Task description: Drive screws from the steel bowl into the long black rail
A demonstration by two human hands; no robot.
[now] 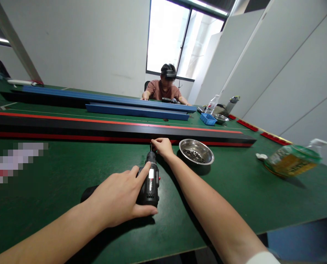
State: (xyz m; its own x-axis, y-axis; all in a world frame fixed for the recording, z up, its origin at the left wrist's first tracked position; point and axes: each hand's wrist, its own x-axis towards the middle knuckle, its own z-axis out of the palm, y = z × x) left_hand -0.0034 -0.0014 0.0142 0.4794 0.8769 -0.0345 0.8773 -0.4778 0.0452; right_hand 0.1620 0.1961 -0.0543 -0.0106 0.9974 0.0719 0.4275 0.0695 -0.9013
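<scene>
My left hand [118,196] is wrapped round a black cordless drill [151,185] that lies on its side, its bit pointing away from me. At the tip of the bit, the fingers of my right hand [164,147] are pinched together against the near side of a long black bar with red edges [111,129]. Whatever sits between those fingertips is too small to make out. Just right of my right hand stands a steel bowl [210,158] with many small dark screws [193,156] in it.
Blue metal profiles [136,111] lie across the green table [119,249] beyond the bar. Opposite me sits a person [163,88]. A blue basket [208,119] and bottles [213,104] stand at the back right. A green-and-yellow plastic container [292,161] is at the right.
</scene>
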